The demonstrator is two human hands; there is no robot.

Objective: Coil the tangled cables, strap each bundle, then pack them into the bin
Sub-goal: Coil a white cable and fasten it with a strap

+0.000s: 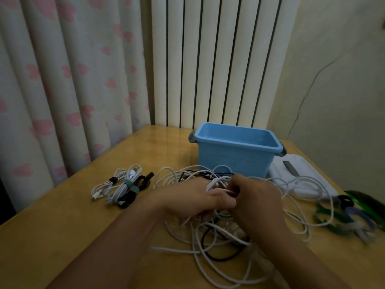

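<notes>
Both your hands are in the cable tangle, mid-table.

Tangled cables (218, 243) sprawl in front of the blue bin (233, 161). Your left hand (193, 199) and right hand (258, 203) each have fingers curled around white strands. Three strapped bundles (123, 188) lie just left of the tangle on the wooden table (62, 236); loose straps (343, 215) lie right.

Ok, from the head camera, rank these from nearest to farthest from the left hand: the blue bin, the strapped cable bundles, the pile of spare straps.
From the left hand:
1. strapped cable bundles, to its left.
2. blue bin, behind, slightly right.
3. pile of spare straps, far right, past the right hand.
</notes>
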